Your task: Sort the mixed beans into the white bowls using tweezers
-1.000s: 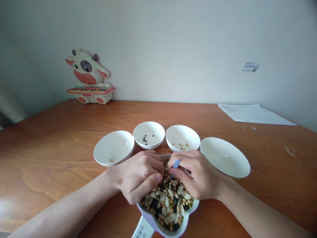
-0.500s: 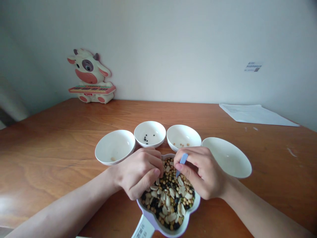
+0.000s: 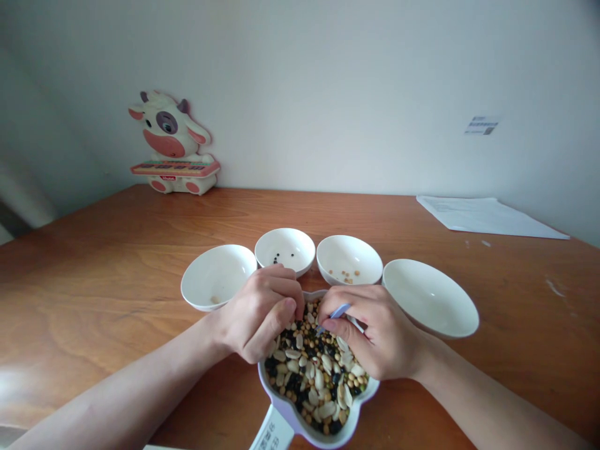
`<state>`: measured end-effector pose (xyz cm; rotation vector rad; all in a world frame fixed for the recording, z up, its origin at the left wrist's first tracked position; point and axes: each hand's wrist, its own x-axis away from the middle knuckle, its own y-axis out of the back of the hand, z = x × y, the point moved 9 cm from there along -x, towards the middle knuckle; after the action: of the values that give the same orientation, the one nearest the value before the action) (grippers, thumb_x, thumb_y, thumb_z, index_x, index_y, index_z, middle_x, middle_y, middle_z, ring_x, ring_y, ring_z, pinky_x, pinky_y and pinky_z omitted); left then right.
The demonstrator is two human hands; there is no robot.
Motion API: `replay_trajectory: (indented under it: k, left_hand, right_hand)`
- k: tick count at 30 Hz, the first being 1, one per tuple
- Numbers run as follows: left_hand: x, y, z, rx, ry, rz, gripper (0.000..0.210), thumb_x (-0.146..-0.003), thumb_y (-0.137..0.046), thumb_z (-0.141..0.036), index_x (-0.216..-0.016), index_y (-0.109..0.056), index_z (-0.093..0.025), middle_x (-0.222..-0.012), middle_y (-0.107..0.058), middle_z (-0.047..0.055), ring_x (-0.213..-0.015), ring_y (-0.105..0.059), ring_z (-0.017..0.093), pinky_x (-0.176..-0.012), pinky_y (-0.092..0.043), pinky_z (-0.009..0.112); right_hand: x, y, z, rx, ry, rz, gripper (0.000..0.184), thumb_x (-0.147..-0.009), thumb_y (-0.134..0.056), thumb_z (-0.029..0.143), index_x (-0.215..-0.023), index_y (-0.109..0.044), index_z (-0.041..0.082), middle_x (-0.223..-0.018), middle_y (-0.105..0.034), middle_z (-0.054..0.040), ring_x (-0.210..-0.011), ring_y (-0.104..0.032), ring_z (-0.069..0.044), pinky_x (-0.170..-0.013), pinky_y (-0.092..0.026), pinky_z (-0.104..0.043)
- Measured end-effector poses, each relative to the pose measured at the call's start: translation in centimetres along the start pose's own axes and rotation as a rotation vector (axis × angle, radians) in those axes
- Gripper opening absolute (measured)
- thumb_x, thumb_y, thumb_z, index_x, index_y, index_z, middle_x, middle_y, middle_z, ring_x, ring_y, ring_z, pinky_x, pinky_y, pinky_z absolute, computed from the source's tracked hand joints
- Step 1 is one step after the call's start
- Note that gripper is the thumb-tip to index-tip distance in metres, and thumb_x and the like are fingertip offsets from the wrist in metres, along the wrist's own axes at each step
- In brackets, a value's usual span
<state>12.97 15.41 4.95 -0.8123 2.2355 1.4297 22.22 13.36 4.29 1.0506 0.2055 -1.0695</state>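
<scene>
One thumb-and-finger pinch: right hand (image 3: 375,326) is gripping a slim blue tool (image 3: 340,310), digits closed around it, presumably for fine control over mixed beans and peanuts (image 3: 319,380). Left hand (image 3: 267,309) is resting curled at the upper-left rim of a handled tray (image 3: 284,407), perhaps steadying it; fingertips hidden, hold not discernible. Tray is sitting lower centre; four white bowls (image 3: 431,294) are arcing mid-frame, probably for short reach.

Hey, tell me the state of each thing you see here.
Purple pan: filled with mixed beans and nuts
Blue stick: tilted
Right hand: grip closed on the blue stick
Left hand: curled, at the purple pan's edge
Leftmost bowl: upright, pale piece inside
Second bowl: upright, few black beans
Third bowl: upright, few tan pieces
Rightmost bowl: upright
Cow toy: upright
Paper: flat
</scene>
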Motion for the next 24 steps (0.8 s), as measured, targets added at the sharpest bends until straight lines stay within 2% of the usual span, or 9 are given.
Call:
replay_trajectory:
  k: [6,18,24]
  left_hand:
    - [0.1,0.36,0.08,-0.001,-0.018,-0.051,0.043,-0.098,-0.025,-0.022,-0.063,-0.05,-0.016,-0.066,-0.063,0.009,-0.059,-0.051,0.017,-0.065,-0.044,0.037]
    - [0.26,0.02,0.52,-0.047,0.011,-0.075,0.042,-0.096,-0.026,-0.016,-0.062,-0.05,-0.015,-0.064,-0.058,0.008,-0.058,-0.052,0.016,-0.063,-0.044,0.036]
    - [0.22,0.32,0.5,-0.075,0.019,-0.122,0.046,-0.1,-0.026,-0.019,-0.06,-0.049,-0.015,-0.062,-0.058,0.008,-0.057,-0.053,0.016,-0.06,-0.044,0.034]
  right_hand:
    - [0.03,-0.32,-0.01,0.001,-0.004,0.012,0.013,-0.087,-0.052,0.009,-0.078,-0.06,0.016,-0.07,-0.063,-0.0043,-0.062,-0.057,-0.014,-0.058,-0.047,-0.025]
    - [0.03,-0.46,0.17,0.01,0.018,0.02,0.016,-0.087,-0.052,0.008,-0.076,-0.061,0.015,-0.067,-0.062,-0.0036,-0.058,-0.055,-0.013,-0.056,-0.048,-0.024]
    - [-0.03,-0.37,0.2,0.001,0.025,0.013,0.015,-0.086,-0.053,0.007,-0.076,-0.061,0.014,-0.067,-0.063,-0.0032,-0.058,-0.055,-0.012,-0.056,-0.048,-0.023]
